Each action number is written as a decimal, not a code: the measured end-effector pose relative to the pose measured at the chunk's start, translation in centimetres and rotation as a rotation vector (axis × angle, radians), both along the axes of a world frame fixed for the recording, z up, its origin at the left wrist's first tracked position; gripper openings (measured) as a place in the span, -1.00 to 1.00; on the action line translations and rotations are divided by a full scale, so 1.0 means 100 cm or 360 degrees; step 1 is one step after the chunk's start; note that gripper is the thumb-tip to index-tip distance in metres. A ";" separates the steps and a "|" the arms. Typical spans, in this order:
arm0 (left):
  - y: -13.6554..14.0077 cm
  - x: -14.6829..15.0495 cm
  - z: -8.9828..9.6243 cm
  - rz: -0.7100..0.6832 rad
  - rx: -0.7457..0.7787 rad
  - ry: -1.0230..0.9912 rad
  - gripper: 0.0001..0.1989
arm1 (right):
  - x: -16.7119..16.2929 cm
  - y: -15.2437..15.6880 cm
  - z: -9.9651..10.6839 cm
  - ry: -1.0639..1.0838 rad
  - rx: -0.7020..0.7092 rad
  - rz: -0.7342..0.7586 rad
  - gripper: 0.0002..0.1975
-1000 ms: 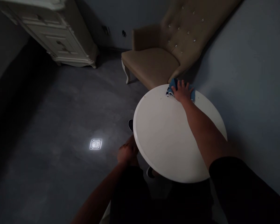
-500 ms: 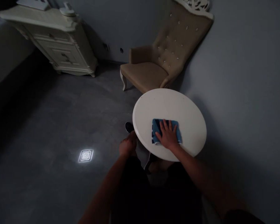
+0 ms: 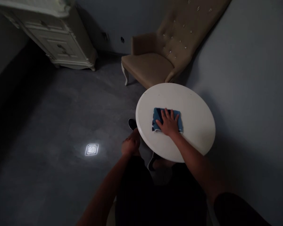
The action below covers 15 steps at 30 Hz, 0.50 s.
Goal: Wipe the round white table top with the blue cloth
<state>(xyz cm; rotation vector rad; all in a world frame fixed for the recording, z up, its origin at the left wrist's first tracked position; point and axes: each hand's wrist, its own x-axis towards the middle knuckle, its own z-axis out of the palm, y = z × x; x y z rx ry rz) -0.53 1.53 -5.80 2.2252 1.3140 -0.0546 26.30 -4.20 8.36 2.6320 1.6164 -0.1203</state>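
Cloth [image 3: 166,120] on round table [image 3: 195,131]; dim room

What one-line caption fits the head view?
Right hand flat on a blue cloth on a round white table.

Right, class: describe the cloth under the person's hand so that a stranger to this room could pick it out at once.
Find the round white table standing in front of the tan armchair. Near the middle of its top lies a folded blue cloth, pressed flat under the right hand. It is the only thing lying on the table and the only blue item in the room.
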 end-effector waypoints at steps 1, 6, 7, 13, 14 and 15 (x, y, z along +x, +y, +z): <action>0.002 0.000 -0.004 -0.0003 0.0001 0.0031 -0.56 | 0.016 0.023 0.003 -0.0001 -0.0004 -0.0033 -0.14; 0.015 -0.001 -0.018 0.0001 -0.0007 0.0094 -0.57 | 0.100 0.131 0.008 -0.0028 0.0040 -0.0086 -0.13; 0.018 -0.002 -0.019 0.0000 -0.0010 0.0117 -0.57 | 0.116 0.150 0.008 -0.0024 0.0057 -0.0099 -0.12; 0.029 -0.002 -0.020 -0.0016 -0.0033 0.0236 -0.57 | 0.195 0.237 -0.002 -0.0031 0.0095 -0.0178 -0.06; 0.030 -0.002 -0.020 -0.0022 -0.0025 0.0233 -0.57 | 0.203 0.244 -0.004 -0.0042 0.0089 -0.0180 -0.05; 0.030 -0.002 -0.020 -0.0026 -0.0013 0.0225 -0.58 | 0.208 0.249 -0.005 -0.0048 0.0085 -0.0179 -0.04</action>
